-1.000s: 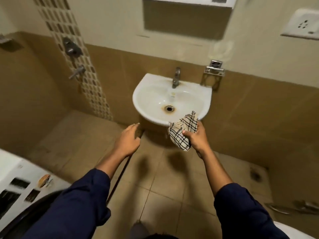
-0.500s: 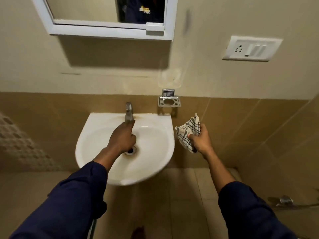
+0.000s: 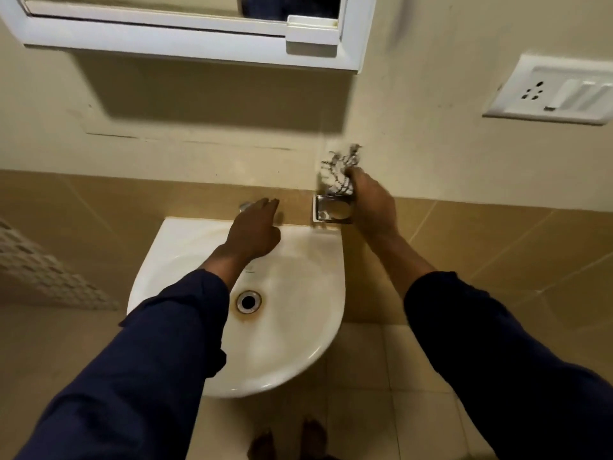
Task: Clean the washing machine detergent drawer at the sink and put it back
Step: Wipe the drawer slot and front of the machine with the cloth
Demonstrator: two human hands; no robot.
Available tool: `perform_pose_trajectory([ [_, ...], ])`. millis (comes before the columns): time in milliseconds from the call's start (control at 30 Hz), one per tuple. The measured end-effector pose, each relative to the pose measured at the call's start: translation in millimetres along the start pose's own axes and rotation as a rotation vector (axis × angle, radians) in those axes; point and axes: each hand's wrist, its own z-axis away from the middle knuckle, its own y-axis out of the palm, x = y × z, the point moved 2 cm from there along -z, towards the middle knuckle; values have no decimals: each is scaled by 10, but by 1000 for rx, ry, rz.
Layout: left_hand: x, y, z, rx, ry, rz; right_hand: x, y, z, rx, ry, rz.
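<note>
**Desk:** Bathroom, beige wall above brown tiles. What sits at the centre?

**Photographer:** A white sink (image 3: 298, 327) fixed to the wall, seen from above, with rust staining around its drain (image 3: 248, 301). A white-framed mirror (image 3: 166, 44) hangs over it, and a socket plate (image 3: 557, 91) is on the wall at upper right.

**Desk:** And the hands?

**Photographer:** A person in dark blue sleeves (image 3: 159, 343) reaches forward with both arms. The left hand (image 3: 252, 234) stretches across the back of the basin, its fingers fairly straight and laid over the tap (image 3: 244, 206), which is mostly hidden beneath them. The right hand (image 3: 371, 204) is closed around a bunched checked cloth (image 3: 338, 171), which is blurred. The hand holds it against the wall just above the metal soap holder (image 3: 331, 210), to the right of the tap.

**Desk:** Where is the drawer?

**Photographer:** Out of frame. Only the sink shows, and its basin holds nothing but the drain.

**Desk:** Anything lower down?

**Photographer:** Bare feet (image 3: 285, 439) on the pale tiled floor (image 3: 365, 376), just in front of the basin's rounded edge.
</note>
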Motion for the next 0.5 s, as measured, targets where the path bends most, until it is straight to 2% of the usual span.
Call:
perform_pose_trajectory([
  [67,-2,44,-65,11,-27,9,83,255,-55,183,-112,96],
  [133,-25,87,-89,18,-48,7,142,443,-25,381,-108,208],
  [300,-35,203,-113,30,-126,0,113,559,20,508,-45,217],
  [400,-36,302,-66,44,-143,14,104,577,39,465,-22,194],
  [500,49,374,49,21,-154,36,183,608,167,245,-38,200],
])
